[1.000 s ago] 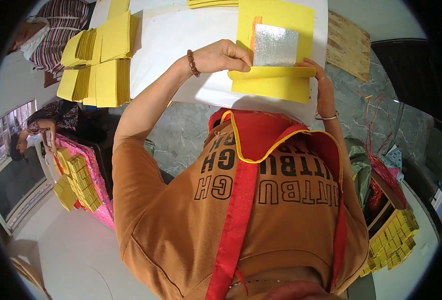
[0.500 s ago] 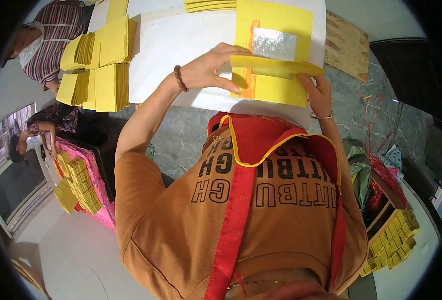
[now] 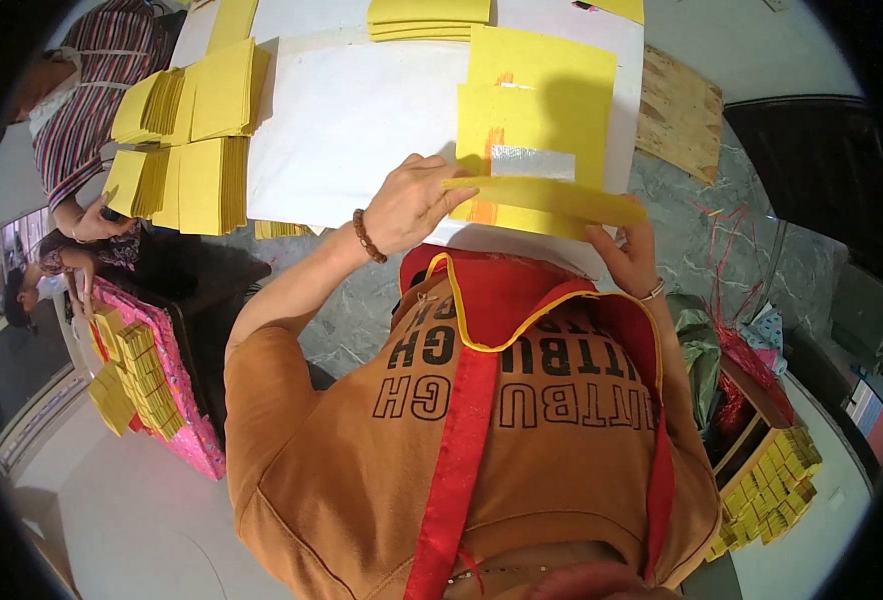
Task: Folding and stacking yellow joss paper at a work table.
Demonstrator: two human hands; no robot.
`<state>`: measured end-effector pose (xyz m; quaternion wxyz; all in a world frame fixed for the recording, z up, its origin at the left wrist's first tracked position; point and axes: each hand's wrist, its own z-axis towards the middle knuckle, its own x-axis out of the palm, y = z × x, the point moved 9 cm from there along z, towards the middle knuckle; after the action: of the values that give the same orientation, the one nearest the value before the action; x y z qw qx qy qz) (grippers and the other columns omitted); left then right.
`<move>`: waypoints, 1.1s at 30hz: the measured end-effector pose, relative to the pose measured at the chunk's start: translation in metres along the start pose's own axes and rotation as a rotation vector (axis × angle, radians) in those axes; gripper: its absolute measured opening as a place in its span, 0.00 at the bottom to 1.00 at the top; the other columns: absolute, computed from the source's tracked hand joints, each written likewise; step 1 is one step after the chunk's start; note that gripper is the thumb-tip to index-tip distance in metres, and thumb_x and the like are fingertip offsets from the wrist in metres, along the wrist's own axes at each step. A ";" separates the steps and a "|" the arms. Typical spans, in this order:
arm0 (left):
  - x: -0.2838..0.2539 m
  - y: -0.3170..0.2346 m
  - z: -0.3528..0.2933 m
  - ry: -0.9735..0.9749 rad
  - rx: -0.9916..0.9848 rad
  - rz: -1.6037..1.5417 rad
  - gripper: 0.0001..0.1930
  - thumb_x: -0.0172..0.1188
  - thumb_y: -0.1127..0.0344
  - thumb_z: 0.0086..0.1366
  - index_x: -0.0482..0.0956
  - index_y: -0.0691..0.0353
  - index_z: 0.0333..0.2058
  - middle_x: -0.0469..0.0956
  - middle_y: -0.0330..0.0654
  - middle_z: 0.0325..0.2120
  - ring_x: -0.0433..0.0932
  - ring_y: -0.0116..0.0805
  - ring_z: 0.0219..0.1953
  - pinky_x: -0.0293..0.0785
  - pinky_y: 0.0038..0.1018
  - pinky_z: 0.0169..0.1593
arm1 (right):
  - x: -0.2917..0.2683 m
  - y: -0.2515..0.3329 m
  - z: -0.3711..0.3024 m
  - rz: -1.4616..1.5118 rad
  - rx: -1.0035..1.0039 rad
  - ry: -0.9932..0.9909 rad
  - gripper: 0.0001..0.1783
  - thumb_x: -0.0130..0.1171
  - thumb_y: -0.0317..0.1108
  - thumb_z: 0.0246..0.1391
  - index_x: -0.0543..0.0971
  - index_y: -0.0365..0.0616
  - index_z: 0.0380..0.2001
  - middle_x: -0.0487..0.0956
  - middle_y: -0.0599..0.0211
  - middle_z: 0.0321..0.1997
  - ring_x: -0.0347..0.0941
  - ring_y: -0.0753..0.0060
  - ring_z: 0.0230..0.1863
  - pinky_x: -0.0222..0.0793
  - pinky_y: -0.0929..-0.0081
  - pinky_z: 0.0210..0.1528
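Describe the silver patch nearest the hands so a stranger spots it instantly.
On the white table, find the yellow strip between the left hand and right hand. Just beyond it, beside an orange stripe, lies the silver patch: shiny, and much bigger than the silver sliver farther up.

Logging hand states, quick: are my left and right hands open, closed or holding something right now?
Left hand: closed, pinching the left end of the yellow strip.
Right hand: closed, holding its right end.
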<state>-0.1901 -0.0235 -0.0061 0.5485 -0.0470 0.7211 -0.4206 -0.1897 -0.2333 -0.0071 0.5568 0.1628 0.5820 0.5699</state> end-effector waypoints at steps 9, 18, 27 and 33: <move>0.017 0.064 0.023 -0.281 -0.363 -0.481 0.17 0.51 0.57 0.63 0.71 0.68 0.27 0.68 0.43 0.11 0.66 0.32 0.13 0.62 0.28 0.20 | 0.002 -0.059 0.014 0.386 0.502 -0.410 0.24 0.57 0.30 0.51 0.65 0.42 0.51 0.74 0.71 0.22 0.63 0.89 0.22 0.58 0.87 0.25; 0.022 0.069 0.029 -0.248 -0.552 -0.824 0.11 0.53 0.63 0.63 0.68 0.66 0.29 0.70 0.36 0.15 0.64 0.18 0.16 0.59 0.19 0.18 | 0.003 -0.068 0.020 0.286 0.529 -0.400 0.23 0.58 0.28 0.49 0.66 0.45 0.50 0.67 0.76 0.15 0.57 0.88 0.17 0.51 0.84 0.19; 0.011 0.061 0.025 -0.276 -0.606 -0.873 0.10 0.54 0.65 0.62 0.66 0.65 0.36 0.71 0.36 0.16 0.66 0.20 0.15 0.61 0.19 0.18 | 0.002 -0.071 0.018 0.211 0.571 -0.461 0.15 0.58 0.27 0.48 0.69 0.44 0.41 0.59 0.78 0.12 0.51 0.86 0.16 0.46 0.82 0.18; -0.045 -0.043 0.028 -0.512 0.131 0.318 0.25 0.57 0.56 0.58 0.64 0.61 0.51 0.74 0.45 0.40 0.71 0.41 0.43 0.64 0.38 0.47 | -0.001 -0.073 0.016 0.134 0.555 -0.485 0.13 0.59 0.28 0.47 0.70 0.44 0.37 0.56 0.77 0.13 0.48 0.85 0.16 0.45 0.80 0.17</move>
<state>-0.1662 -0.0431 0.0545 0.7731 -0.0023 0.5292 -0.3496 -0.1436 -0.2479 -0.0638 0.5744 0.4756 0.5536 0.3707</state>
